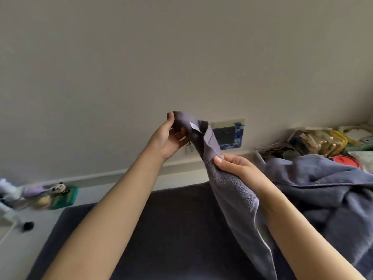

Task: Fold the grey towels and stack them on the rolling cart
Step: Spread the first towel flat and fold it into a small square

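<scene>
A grey towel [232, 190] hangs in the air in front of me, with a small white label near its top corner. My left hand [169, 136] pinches that top corner, raised against the wall. Lower down, my right hand [232, 164] grips the towel's edge, thumb on top. The towel's lower end falls past the bottom of the view. A heap of unfolded grey towels [323, 188] lies at the right. A dark flat surface [165, 229] spreads below my arms. No rolling cart is in view.
A plain wall fills the upper view, with a wall socket plate [226, 134] edged in blue tape behind the towel. Mixed clutter and a red lid [346, 161] lie at the far right. Small toys and a green box [64, 197] sit on the floor at left.
</scene>
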{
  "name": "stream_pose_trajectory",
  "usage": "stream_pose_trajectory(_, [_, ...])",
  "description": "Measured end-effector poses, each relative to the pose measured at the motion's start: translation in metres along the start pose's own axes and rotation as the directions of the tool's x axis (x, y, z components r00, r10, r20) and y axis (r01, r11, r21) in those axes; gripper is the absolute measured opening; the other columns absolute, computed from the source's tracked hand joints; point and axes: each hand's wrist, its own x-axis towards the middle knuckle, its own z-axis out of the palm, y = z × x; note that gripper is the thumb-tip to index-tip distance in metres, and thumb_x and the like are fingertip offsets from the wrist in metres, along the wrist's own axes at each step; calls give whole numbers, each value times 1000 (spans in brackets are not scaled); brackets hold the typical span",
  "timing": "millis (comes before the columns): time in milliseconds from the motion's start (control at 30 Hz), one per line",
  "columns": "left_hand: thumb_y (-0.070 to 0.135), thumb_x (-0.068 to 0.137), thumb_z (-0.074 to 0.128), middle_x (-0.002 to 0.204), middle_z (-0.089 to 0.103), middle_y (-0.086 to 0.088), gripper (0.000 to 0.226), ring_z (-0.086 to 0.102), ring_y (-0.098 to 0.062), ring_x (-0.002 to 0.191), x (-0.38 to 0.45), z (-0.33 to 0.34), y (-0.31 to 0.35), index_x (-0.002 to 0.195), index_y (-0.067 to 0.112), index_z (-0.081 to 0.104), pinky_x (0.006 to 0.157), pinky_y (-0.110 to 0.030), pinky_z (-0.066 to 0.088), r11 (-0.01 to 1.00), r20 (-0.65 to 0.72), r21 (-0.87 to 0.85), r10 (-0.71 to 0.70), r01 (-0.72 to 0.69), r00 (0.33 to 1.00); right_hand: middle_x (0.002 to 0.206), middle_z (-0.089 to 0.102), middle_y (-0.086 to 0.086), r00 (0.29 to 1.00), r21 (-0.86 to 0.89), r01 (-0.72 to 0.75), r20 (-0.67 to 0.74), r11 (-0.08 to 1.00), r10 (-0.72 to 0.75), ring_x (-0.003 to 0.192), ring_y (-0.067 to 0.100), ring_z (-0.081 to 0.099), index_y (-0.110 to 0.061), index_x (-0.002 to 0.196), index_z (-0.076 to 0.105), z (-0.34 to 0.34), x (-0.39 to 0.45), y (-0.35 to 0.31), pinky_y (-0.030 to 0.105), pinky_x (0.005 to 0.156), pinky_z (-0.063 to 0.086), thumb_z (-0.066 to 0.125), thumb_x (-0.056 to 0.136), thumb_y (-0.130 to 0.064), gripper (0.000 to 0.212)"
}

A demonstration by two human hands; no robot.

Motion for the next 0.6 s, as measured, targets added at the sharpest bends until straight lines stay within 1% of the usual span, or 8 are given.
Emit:
stream_pose_trajectory(100, [40, 98, 43, 97, 63, -11, 35, 61, -24, 92, -25, -77, 40, 99, 9, 58, 71, -40, 58, 988, -28, -140, 54, -58, 998, 62, 57, 4, 996, 50, -14, 85, 999, 10, 53, 12, 53, -8, 70, 59, 84, 24, 24, 18, 53, 43, 61, 80, -21, 16])
stream_pose_trajectory(167, [38, 98, 43, 98, 64, -14, 34, 62, -26, 94, -43, -124, 63, 100, 7, 58, 71, -40, 58, 977, -42, -199, 74, -81, 996, 60, 57, 3, 991, 73, -43, 128, 996, 34, 52, 11, 53, -11, 66, 59, 132, 36, 43, 18, 51, 44, 64, 82, -20, 19])
stream_pose_trajectory(233, [36, 98, 43, 99, 65, -16, 34, 62, -29, 96, -66, -183, 89, 101, 6, 57, 82, -44, 54, 961, -87, -260, 77, -97, 993, 61, 57, 3, 979, 76, -75, 197, 994, 58, 52, 11, 53, -13, 66, 60, 189, 54, 70, 18, 51, 44, 65, 85, -21, 21])
stream_pose_trajectory(333, [38, 98, 42, 99, 67, -17, 35, 60, -32, 100, -90, -281, 104, 101, 7, 57, 86, -46, 49, 952, -221, -288, 41, -105, 974, 61, 57, 1, 968, -34, -139, 205, 990, 143, 54, 10, 53, -13, 67, 59, 266, 81, 120, 18, 54, 45, 60, 89, -23, 24])
stream_pose_trajectory(400, [43, 99, 38, 105, 62, -13, 35, 63, -26, 98, -106, -326, 79, 102, 14, 58, 80, -41, 52, 982, -312, -188, -44, -16, 949, 60, 55, -1, 970, -202, -174, 131, 964, 203, 57, 8, 50, -15, 63, 57, 284, 93, 161, 21, 59, 43, 59, 91, -28, 30])
stream_pose_trajectory(467, [47, 99, 33, 103, 59, -12, 40, 65, -21, 82, -133, -389, 53, 111, 17, 56, 67, -37, 53, 988, -435, -51, -151, 144, 888, 64, 49, 5, 951, -323, -263, 74, 909, 301, 63, 16, 44, -14, 67, 55, 315, 110, 224, 29, 63, 38, 61, 89, -33, 30])
stream_pose_trajectory(533, [51, 98, 31, 121, 57, -14, 51, 63, -26, 92, -159, -431, 25, 133, 16, 45, 78, -41, 50, 939, -501, 27, -285, 344, 817, 68, 48, 9, 912, -356, -379, 10, 854, 409, 67, 20, 44, -13, 73, 57, 326, 118, 274, 30, 64, 36, 60, 90, -31, 25])
stream_pose_trajectory(600, [56, 97, 28, 128, 56, -11, 60, 60, -28, 101, -183, -461, 6, 140, 14, 38, 87, -43, 46, 877, -490, 41, -399, 478, 775, 70, 56, 7, 870, -350, -477, -55, 806, 490, 65, 18, 51, -13, 73, 62, 341, 118, 304, 27, 60, 40, 56, 93, -26, 24])
